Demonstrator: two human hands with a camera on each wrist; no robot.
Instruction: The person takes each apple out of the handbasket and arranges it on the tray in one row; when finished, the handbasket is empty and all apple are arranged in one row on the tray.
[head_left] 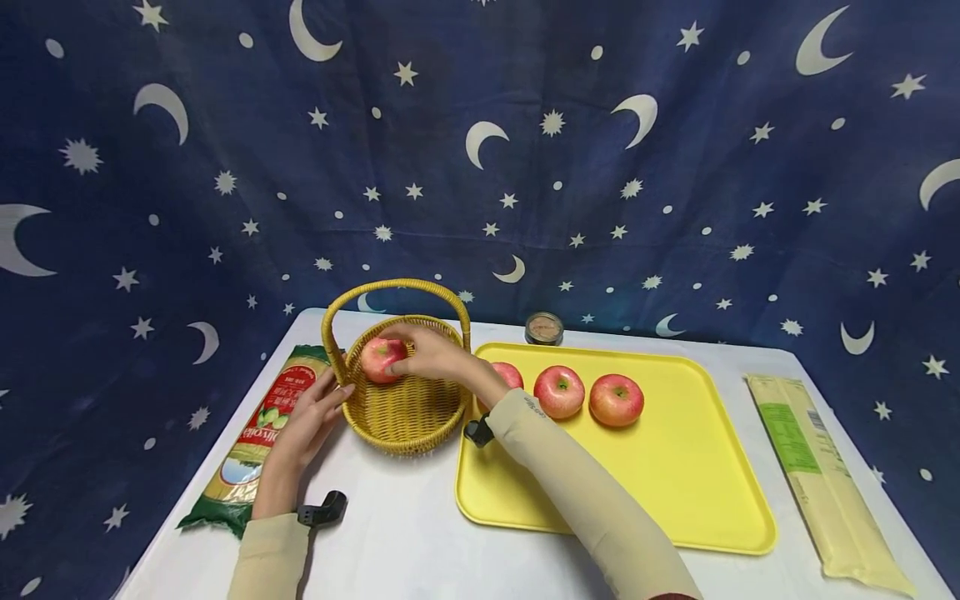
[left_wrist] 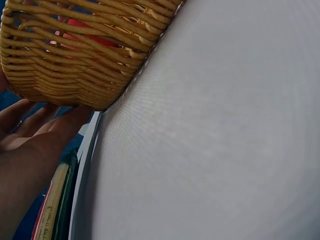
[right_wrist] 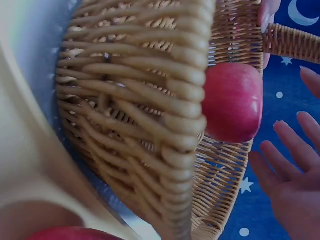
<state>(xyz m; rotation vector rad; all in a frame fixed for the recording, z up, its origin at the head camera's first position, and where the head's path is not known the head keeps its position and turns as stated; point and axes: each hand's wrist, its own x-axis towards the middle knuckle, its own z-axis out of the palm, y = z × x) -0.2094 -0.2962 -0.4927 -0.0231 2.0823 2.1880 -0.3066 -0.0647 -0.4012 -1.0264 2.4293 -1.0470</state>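
Observation:
A yellow wicker basket (head_left: 408, 421) with a tall handle stands on the left of the table. My left hand (head_left: 307, 421) grips its left rim by the handle's foot, thumb over the rim and fingers along the outer wall (left_wrist: 65, 65). One red apple (head_left: 377, 360) is inside the basket, against its left side. My right hand (head_left: 433, 354) reaches over the basket right at this apple; in the right wrist view its fingers (right_wrist: 290, 150) are spread, with a small gap to the apple (right_wrist: 232, 102). Three more apples (head_left: 617, 400) sit on a yellow tray (head_left: 697, 483), one partly behind my right forearm.
Left of the basket lies a long packet (head_left: 262, 425) with green ends and a red label. A pale packet (head_left: 817, 475) with a green label lies at the right. Behind the tray stands a small round container (head_left: 543, 328). A dark blue star-and-moon cloth (head_left: 480, 208) hangs behind the table.

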